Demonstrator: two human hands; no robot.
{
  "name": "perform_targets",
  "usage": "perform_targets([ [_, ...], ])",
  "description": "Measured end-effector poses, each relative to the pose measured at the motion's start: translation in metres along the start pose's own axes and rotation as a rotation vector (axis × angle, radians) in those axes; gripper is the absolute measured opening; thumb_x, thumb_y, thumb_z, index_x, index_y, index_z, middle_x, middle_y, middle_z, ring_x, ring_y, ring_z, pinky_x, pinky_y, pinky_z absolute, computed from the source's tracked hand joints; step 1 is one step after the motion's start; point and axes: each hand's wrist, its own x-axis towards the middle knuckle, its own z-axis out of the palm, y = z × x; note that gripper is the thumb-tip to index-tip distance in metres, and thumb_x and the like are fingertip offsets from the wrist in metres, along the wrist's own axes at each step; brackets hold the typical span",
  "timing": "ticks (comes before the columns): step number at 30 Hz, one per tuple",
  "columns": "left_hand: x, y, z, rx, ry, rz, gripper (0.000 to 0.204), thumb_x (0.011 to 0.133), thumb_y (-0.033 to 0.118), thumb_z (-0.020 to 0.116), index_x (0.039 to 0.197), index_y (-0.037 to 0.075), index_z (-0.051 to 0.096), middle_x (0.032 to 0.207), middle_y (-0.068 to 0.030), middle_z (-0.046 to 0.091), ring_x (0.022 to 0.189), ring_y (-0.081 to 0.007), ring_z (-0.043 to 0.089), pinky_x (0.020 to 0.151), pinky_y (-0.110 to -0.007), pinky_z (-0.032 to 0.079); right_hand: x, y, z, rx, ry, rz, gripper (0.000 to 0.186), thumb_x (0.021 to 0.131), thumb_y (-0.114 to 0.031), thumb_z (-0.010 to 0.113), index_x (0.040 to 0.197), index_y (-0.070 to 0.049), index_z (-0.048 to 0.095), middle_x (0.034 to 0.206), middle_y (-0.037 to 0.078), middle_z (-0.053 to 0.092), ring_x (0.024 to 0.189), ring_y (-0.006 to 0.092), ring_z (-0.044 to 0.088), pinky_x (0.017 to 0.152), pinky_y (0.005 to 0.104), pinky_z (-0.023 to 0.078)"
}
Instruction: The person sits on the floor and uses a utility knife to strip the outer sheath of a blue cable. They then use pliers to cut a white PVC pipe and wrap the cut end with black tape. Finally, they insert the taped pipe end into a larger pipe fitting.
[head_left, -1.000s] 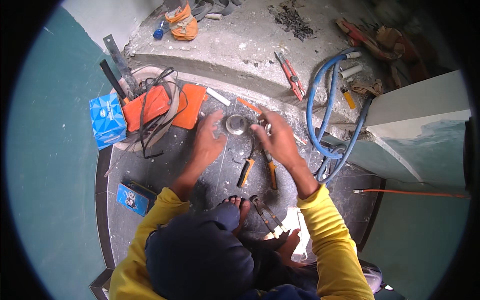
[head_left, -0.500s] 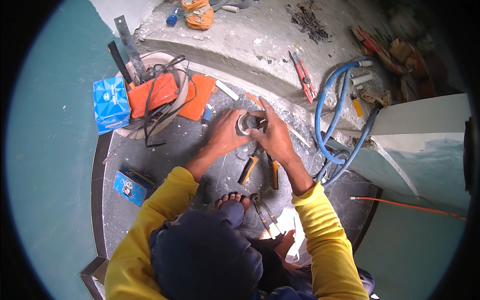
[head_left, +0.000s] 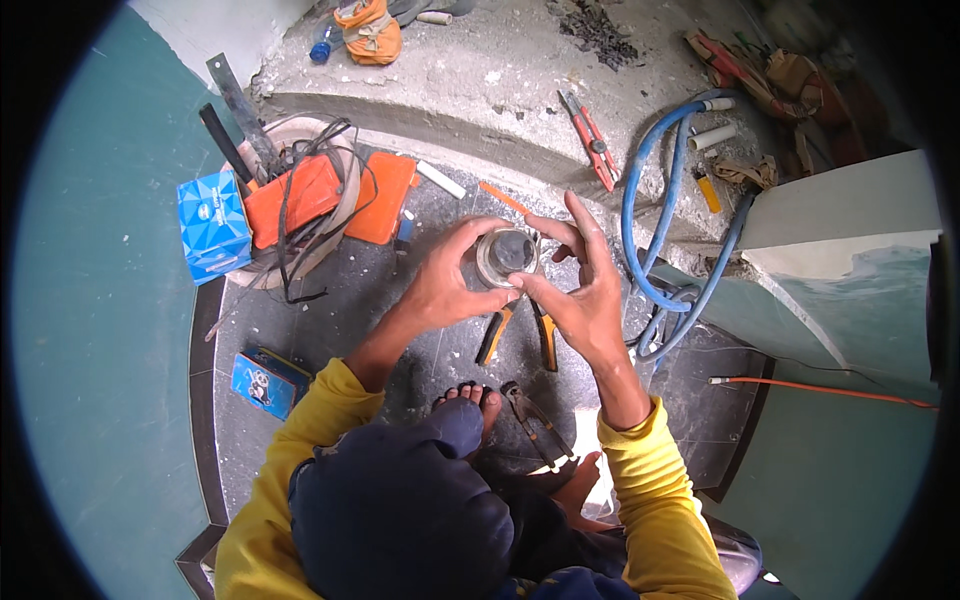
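A round ring-shaped thing (head_left: 484, 262) with a pale rim and a dark grey middle is held up in front of me; its exact kind does not show. My left hand (head_left: 445, 275) is closed around its left side, fingers over the top and thumb below. On the other side, my right hand (head_left: 585, 290) rests its thumb tip at the lower right rim, while its fingers are spread and raised. Below the ring, a tool's two black-and-orange handles (head_left: 546, 340) lie on the floor, its head hidden by the ring. Pincers (head_left: 533, 420) lie nearer me, beside my foot.
A bucket (head_left: 345, 200) on the left holds tools, black cable and an orange case. Beside it are a blue box (head_left: 215, 225) and an orange lid-like piece (head_left: 385, 195). A rough concrete step (head_left: 450, 85) carries red-handled cutters (head_left: 592, 145) and a blue hose (head_left: 632, 215).
The ring has turned so its round face points up toward me. My right hand has loosened, its fingers lifting and spreading to the right. My left hand still grips.
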Motion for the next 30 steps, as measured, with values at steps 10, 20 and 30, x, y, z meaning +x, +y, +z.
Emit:
perform_targets([
  [10, 0.002, 0.019, 0.006, 0.183, 0.058, 0.091, 0.075, 0.072, 0.009, 0.089, 0.140, 0.005, 0.058, 0.135, -0.0166, 0.060, 0.131, -0.0331, 0.059, 0.112, -0.043, 0.046, -0.016, 0.007, -0.008, -0.322, 0.131, -0.349, 0.074, 0.083, -0.006, 0.087, 0.150, -0.002, 0.056, 0.110, 0.006, 0.082, 0.099, 0.0232, 0.064, 0.095, 0.0367, 0.048],
  [20, 0.003, 0.024, 0.005, 0.313, 0.079, 0.168, 0.073, 0.071, 0.009, 0.088, 0.139, 0.005, 0.060, 0.135, -0.0166, 0.060, 0.132, -0.0346, 0.059, 0.111, -0.043, 0.047, -0.019, -0.001, -0.017, -0.119, 0.157, -0.162, 0.086, 0.079, -0.007, 0.090, 0.154, 0.001, 0.049, 0.124, 0.016, 0.073, 0.106, 0.0276, 0.070, 0.096, 0.0372, 0.052],
  [30, 0.000, 0.039, 0.008, 0.431, 0.059, 0.191, 0.076, 0.069, 0.008, 0.090, 0.140, 0.007, 0.063, 0.134, -0.0158, 0.058, 0.125, -0.0341, 0.061, 0.104, -0.042, 0.051, -0.006, -0.016, -0.029, -0.121, -0.107, -0.130, 0.100, 0.082, -0.001, 0.086, 0.165, -0.003, 0.031, 0.128, 0.020, 0.073, 0.116, 0.0315, 0.072, 0.104, 0.0424, 0.054],
])
